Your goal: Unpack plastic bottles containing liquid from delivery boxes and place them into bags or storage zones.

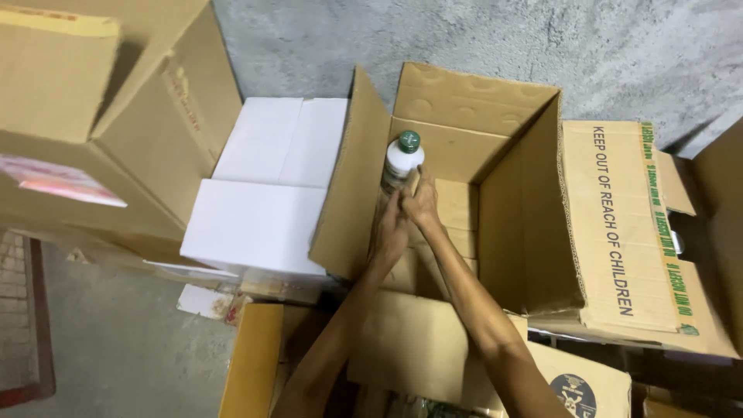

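Two hands [406, 213] grip a green-capped bottle [402, 159] inside the carton [526, 217].

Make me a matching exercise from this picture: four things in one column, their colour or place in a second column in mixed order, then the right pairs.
Things:
1. bottle cap
2. closed box
3. open carton
4. both hands: left hand, right hand

Descriptions:
A. white, left of the open carton
B. dark green, on top of a white bottle
C. brown cardboard, flaps spread open
D. inside the carton, around the bottle

Pairs: 1-B, 2-A, 3-C, 4-D
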